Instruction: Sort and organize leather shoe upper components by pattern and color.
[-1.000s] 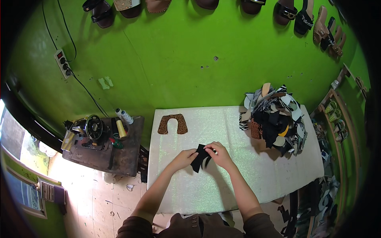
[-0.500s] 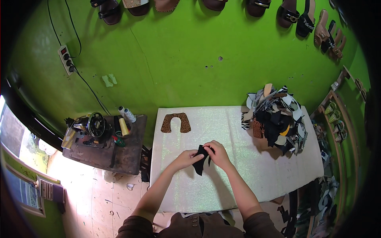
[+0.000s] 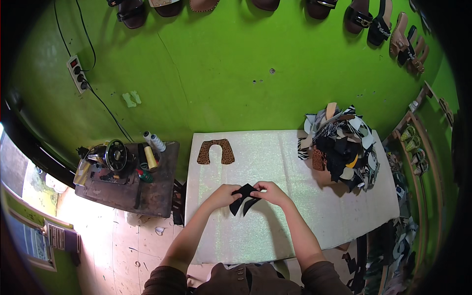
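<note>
Above the middle of the pale table, a black curved cut piece of material (image 3: 238,203) hangs between my two hands. My left hand (image 3: 223,195) pinches its left side, thumb on top. With thumb and fingers closed, my right hand (image 3: 271,192) grips its right side. Two pointed ends of the piece hang down toward me. A leopard-print U-shaped piece (image 3: 216,143) lies flat on the table, farther off to the left, apart from both hands.
A heap of cut scraps (image 3: 339,147) covers the table's (image 3: 265,152) far right. On the left, a sewing machine (image 3: 116,155) stands on a dark wooden stand with thread cones (image 3: 157,142). Sandals (image 3: 357,18) line the wall above. A wooden rack (image 3: 418,196) rises at the right.
The black piece has turned and spread, so both pointed ends now hang side by side. My left hand has shifted slightly left and my right hand slightly right and lower.
</note>
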A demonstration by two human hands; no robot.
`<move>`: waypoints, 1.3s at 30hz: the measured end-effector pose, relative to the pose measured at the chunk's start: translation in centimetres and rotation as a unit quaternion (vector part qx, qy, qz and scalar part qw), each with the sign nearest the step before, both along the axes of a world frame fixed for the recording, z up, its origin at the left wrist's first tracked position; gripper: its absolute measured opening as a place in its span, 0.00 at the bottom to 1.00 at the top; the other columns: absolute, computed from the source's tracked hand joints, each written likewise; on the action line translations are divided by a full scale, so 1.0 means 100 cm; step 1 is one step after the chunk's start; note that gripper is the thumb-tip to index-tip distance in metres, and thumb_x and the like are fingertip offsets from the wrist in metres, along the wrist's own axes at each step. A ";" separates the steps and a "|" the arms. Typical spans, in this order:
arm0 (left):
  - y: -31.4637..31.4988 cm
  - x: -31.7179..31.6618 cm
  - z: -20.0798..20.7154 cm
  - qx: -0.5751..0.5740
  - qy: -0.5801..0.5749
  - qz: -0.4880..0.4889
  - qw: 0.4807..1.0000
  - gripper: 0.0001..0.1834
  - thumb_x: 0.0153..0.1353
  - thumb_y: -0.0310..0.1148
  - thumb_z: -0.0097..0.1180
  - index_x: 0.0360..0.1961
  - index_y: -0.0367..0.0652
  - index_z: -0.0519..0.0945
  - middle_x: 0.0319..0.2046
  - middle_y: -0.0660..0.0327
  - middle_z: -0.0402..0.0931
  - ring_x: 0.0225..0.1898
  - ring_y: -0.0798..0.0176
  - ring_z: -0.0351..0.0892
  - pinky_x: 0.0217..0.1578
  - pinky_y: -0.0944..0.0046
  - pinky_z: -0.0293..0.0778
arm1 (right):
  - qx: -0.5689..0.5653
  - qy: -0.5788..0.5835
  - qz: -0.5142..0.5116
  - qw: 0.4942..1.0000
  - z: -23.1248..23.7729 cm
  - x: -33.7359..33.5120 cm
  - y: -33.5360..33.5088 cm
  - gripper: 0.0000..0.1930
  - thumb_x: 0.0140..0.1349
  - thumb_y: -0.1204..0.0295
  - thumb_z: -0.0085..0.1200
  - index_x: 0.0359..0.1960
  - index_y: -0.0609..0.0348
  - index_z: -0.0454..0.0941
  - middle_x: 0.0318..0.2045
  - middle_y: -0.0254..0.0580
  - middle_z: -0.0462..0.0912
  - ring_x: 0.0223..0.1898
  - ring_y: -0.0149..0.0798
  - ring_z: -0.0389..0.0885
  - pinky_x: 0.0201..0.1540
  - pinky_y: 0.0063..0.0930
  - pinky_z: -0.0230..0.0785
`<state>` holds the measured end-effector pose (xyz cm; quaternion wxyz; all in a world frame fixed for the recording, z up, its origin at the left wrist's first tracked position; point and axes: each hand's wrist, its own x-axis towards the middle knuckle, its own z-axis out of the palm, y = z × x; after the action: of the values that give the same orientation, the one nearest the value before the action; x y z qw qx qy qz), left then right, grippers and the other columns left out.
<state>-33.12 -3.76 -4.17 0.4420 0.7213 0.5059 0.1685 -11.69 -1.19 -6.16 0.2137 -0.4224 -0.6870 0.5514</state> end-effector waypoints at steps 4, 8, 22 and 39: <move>0.000 -0.004 -0.006 0.006 -0.005 0.032 0.999 0.10 0.55 0.28 0.54 0.38 0.36 0.76 0.27 0.54 0.78 0.28 0.63 0.75 0.33 0.65 0.70 | -0.020 -0.045 0.008 0.999 -0.004 0.001 0.001 0.07 0.54 0.73 0.58 0.33 0.62 0.76 0.26 0.31 0.78 0.29 0.25 0.72 0.36 0.21 0.66; 0.006 -0.009 -0.025 -0.021 -0.062 0.062 0.996 0.10 0.56 0.27 0.54 0.39 0.35 0.77 0.27 0.60 0.78 0.29 0.70 0.73 0.33 0.69 0.69 | -0.053 -0.014 0.025 0.998 -0.017 0.005 0.005 0.07 0.55 0.74 0.57 0.34 0.64 0.77 0.26 0.33 0.79 0.29 0.24 0.74 0.35 0.19 0.67; 0.051 -0.004 -0.106 -0.093 -0.219 0.255 0.937 0.15 0.61 0.36 0.49 0.42 0.36 0.75 0.29 0.62 0.78 0.32 0.74 0.73 0.34 0.72 0.67 | -0.159 0.188 -0.223 0.943 -0.055 0.027 0.065 0.06 0.57 0.74 0.54 0.36 0.60 0.76 0.24 0.25 0.73 0.26 0.21 0.68 0.29 0.14 0.61; 0.182 0.036 -0.113 0.161 0.023 0.345 0.925 0.16 0.60 0.30 0.45 0.49 0.36 0.63 0.41 0.39 0.71 0.40 0.36 0.72 0.40 0.47 0.68 | 0.271 -0.070 -0.344 0.896 -0.094 -0.019 0.189 0.11 0.58 0.77 0.47 0.43 0.58 0.73 0.36 0.50 0.75 0.38 0.50 0.76 0.41 0.34 0.68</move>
<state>-29.47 14.45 -15.49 0.2228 0.5676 0.6992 0.3734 -13.55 17.70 -15.56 0.4471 -0.5959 -0.6347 0.2052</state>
